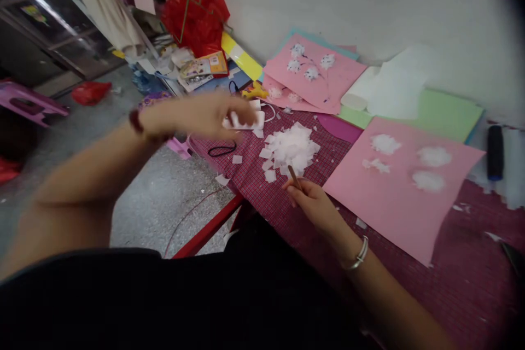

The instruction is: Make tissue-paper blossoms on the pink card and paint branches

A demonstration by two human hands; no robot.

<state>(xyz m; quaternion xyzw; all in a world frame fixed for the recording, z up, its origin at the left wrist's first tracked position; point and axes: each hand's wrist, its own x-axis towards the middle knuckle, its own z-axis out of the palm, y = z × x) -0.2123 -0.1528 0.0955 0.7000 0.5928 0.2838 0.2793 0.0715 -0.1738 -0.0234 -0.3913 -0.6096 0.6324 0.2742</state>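
My left hand [205,115] is raised over the table's left end, blurred by motion, with its fingers closed on small white paper pieces [246,120]. My right hand [309,202] rests on the checked red tablecloth [471,273], pinching a thin brown stick [294,176] that points at a pile of white paper squares [291,150]. To the right of that hand lies a pink sheet [394,197] bearing three fluffy white paper tufts.
More pink sheets with white paper flowers [314,74] lie at the back by the wall, beside a green sheet [443,115] and white foam. A black roll [495,152] stands at the right. Red wrapping [194,16], booklets and clutter sit at the far left.
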